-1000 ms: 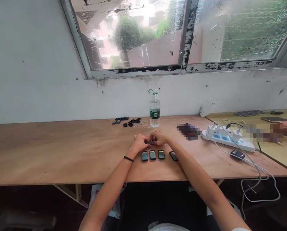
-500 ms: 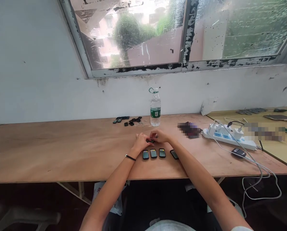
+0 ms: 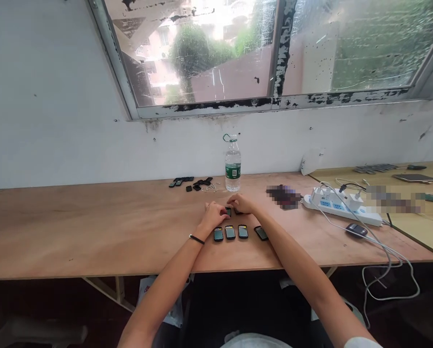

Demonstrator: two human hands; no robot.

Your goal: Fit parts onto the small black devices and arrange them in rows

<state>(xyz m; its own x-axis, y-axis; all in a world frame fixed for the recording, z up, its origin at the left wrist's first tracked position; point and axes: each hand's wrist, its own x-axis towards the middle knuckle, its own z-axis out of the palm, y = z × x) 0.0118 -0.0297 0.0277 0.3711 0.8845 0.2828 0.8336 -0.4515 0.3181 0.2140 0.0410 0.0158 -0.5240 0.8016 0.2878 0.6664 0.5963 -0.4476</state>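
My left hand (image 3: 213, 215), with a black band at its wrist, has its fingers closed on the left edge of a small dark device (image 3: 228, 211). Just right of it, my right hand (image 3: 240, 203) is bent down with its fingertips together near the device's upper side; what they pinch is too small to make out. Another dark piece lies partly hidden under my right hand. Nearer me, a row of small black devices with grey screens (image 3: 230, 232) lies on the wooden table (image 3: 93, 227). One tilted device (image 3: 260, 233) lies beside my right forearm.
Behind my hands stand a water bottle (image 3: 233, 169), small black parts (image 3: 197, 185) and loose metal bits (image 3: 212, 187). At right are a white power strip (image 3: 341, 208), cables and a black object (image 3: 356, 230). A window is above.
The device between my hands now shows more clearly, and my right fingers have shifted slightly. The other person's hand at the right edge has left the view. The whole view has shifted a little.
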